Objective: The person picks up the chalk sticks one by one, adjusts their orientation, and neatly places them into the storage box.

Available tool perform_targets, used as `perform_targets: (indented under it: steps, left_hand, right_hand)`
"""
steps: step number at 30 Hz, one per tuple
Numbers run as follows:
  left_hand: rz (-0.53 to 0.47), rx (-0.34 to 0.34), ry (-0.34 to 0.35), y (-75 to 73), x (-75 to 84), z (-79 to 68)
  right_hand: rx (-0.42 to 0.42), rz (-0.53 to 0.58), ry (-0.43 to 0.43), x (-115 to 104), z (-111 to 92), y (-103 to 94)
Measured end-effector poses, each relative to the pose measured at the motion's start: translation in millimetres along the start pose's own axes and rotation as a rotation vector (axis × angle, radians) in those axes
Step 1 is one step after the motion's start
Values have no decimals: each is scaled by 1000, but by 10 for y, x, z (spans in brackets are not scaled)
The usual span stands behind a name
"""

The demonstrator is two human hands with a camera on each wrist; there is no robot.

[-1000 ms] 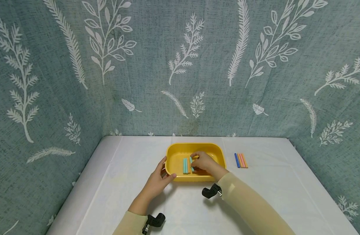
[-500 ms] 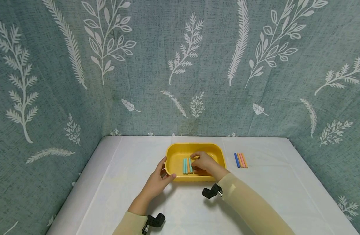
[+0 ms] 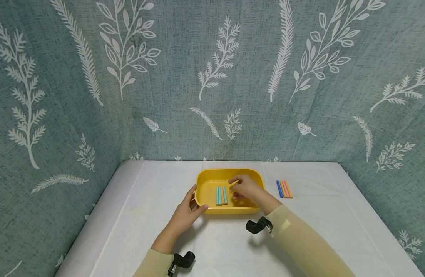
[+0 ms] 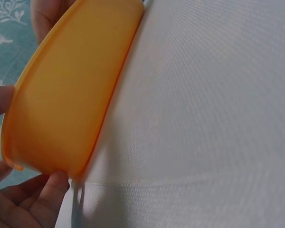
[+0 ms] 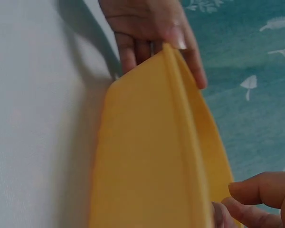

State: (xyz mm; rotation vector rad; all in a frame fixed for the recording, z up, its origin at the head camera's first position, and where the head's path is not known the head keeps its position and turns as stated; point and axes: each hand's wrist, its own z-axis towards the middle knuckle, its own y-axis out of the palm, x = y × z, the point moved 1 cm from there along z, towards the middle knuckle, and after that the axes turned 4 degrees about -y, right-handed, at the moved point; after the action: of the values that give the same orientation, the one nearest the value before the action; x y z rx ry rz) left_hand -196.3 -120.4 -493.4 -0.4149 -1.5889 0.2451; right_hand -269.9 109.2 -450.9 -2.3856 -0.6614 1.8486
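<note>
Head view: I had R hand [image 3: 247,189] over R half of yellow tray [image 3: 206,188], fingers loosely bent, spread a little apart, nothing visible in them. R wrist view showed those fingertips partly hidden by tray rim, so couldn't tell if any touched tray floor. L hand [image 3: 185,214] gripped tray's L end: thumb at near rim, other fingers round the end wall, approx. tray-wall thickness betw. them. Inner sticks [image 3: 222,196] (4x: teal, teal, orange, teal) lay flat inside, just L of R fingertips but apart from them, side by side, long axes near-to-far, i.e. across tray's long dim. Outer sticks [image 3: 285,189] (4x: blue, orange, pink, orange) lay on white cloth [image 3: 129,215] past tray's R end, also near-to-far, far ends leaning slightly L. Key relation, my judgement: outer sticks were off to R of R fingers, tray's R wall in betw.; R hand clearly nearer, L hand well away & occupied. Fingers pointed L, toward inner sticks, so reaching outer ones would call for clearing the rim & a pinch across stick width, not along length. Neighbours looked close-packed; est. risk = nudging adjacent stick.
</note>
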Motion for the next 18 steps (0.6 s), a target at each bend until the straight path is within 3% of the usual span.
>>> perform_targets:
  steps: [18]
  left_hand:
    - [-8, -11, 28, -7, -21, 5]
  right_hand:
    - [-17, 23, -57, -123, -310, -374]
